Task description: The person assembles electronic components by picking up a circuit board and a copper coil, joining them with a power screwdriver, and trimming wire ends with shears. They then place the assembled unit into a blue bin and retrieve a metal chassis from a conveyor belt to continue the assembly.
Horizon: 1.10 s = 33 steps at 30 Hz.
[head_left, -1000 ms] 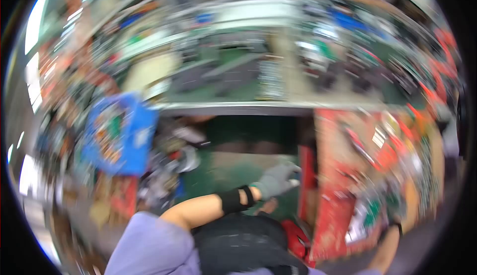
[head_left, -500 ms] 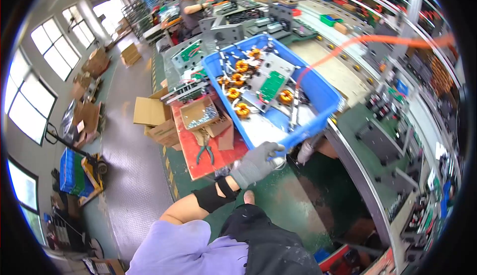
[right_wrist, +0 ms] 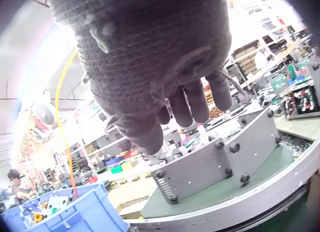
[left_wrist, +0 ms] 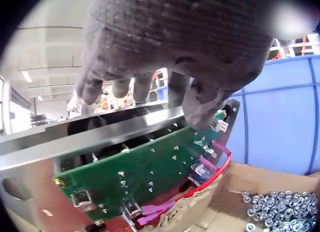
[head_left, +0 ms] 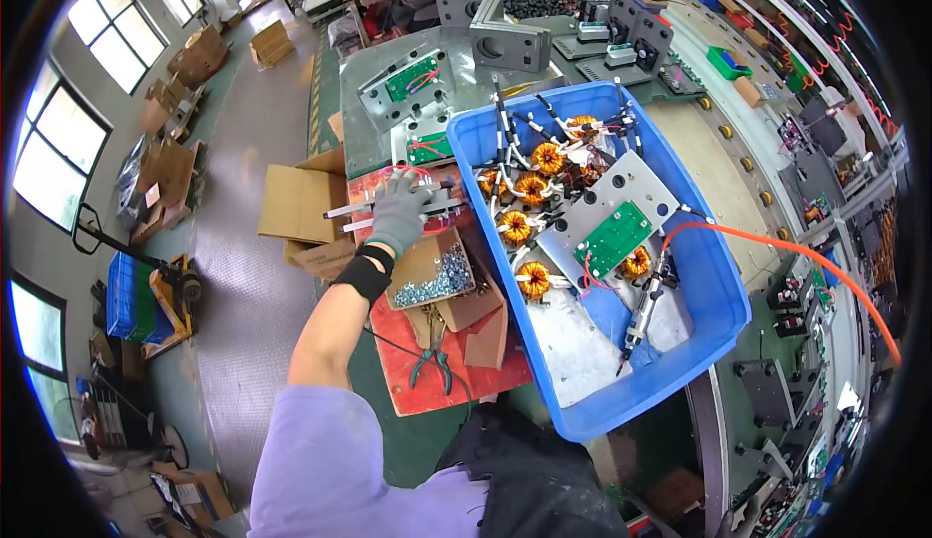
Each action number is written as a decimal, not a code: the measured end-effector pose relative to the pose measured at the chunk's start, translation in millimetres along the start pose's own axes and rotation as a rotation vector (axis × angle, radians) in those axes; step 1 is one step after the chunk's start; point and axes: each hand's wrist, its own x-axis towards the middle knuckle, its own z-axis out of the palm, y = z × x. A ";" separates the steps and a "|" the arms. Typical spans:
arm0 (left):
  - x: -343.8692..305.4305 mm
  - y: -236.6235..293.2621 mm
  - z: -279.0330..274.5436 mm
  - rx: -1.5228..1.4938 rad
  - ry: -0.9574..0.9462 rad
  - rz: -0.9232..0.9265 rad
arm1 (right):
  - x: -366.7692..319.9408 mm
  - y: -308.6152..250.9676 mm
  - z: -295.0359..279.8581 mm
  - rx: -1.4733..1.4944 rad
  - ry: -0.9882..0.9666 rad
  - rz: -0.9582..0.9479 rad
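My left hand, in a grey glove, reaches over metal-plate assemblies on the red table. In the left wrist view, its thumb overlaps the upper edge of a metal plate carrying a green circuit board with red and pink wires. The other fingertips show above that edge, spread apart. My right hand, also gloved, appears only in the right wrist view. Its fingers hang loosely with nothing between them, above a grey metal bracket with black feet on a green bench top.
A blue bin holds copper-wound coils, wiring and a metal plate with a green board. An orange air hose leads to a screwdriver lying there. A carton of nuts and pliers sit on the red table.
My left hand has left the blue bin's near edge and moved left and away, over the plate assemblies on the red table. The view has swung left from the bench since the first frame.
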 end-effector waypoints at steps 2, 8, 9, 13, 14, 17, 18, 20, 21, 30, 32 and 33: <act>5.4 7.2 -3.5 0.096 -0.051 0.057 | 23.1 -22.7 4.4 0.013 -0.013 -0.096; 13.2 22.0 -0.4 0.219 -0.123 -0.024 | 141.8 -45.2 54.7 0.358 -0.005 -0.641; 21.9 17.7 5.2 0.236 -0.123 -0.028 | 153.9 -66.4 51.6 0.304 -0.095 -0.630; 52.8 32.6 -37.2 0.154 -0.213 -0.241 | 206.7 -137.9 38.3 0.170 -0.189 -0.836; 53.4 28.2 -20.4 0.250 -0.107 -0.177 | 218.4 -147.1 40.5 0.164 -0.154 -0.922; 47.7 22.9 -3.9 0.258 -0.116 -0.127 | 236.2 -167.1 51.1 0.170 -0.079 -1.045; 35.7 30.3 -20.9 0.263 -0.155 -0.100 | 233.9 -183.8 49.9 0.188 -0.142 -1.081; 33.8 12.1 -21.4 0.237 -0.119 -0.090 | 220.2 -218.7 49.3 0.244 -0.250 -1.124; 31.9 0.2 -23.2 0.203 -0.082 -0.070 | 213.4 -229.8 53.6 0.247 -0.257 -1.120; -6.9 -54.9 -102.1 -0.209 0.198 0.188 | 157.9 -323.5 81.1 0.319 -0.193 -1.425; -16.7 -50.1 -129.7 -0.395 0.210 0.067 | 143.2 -346.5 87.6 0.386 -0.217 -1.480; -22.4 -44.4 -147.9 -0.577 0.215 -0.059 | 136.6 -356.2 91.9 0.408 -0.232 -1.511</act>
